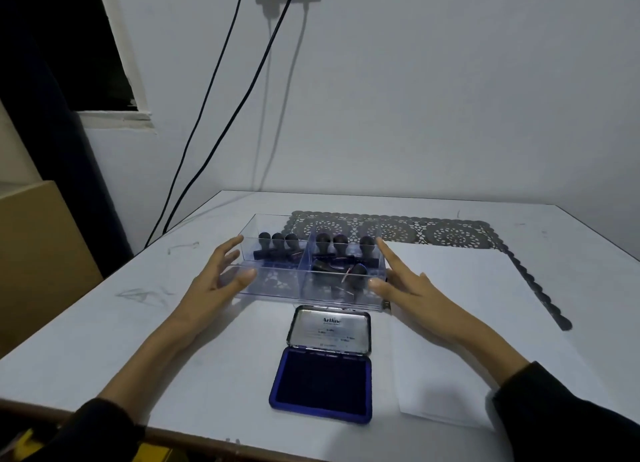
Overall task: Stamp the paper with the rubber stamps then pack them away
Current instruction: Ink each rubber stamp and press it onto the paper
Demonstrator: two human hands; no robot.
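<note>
A clear plastic organizer box [277,286] with compartments sits mid-table and holds several black-handled rubber stamps [332,253]. My left hand [214,281] is at the box's left side with fingers spread, the thumb at its front wall. At the box's right end my right hand [405,281] has straight fingers and its thumb near the front corner. Whether either hand touches the box is unclear. An open blue ink pad [323,385] with its metal lid [329,330] raised lies in front of the box. A white sheet of paper [446,323] lies at the right, under my right forearm.
A grey lace-patterned mat [450,234] lies behind the box and runs down the right side. Cables [214,122] hang down the wall behind the table's [173,357] left corner. A cardboard box [38,253] stands left of the table.
</note>
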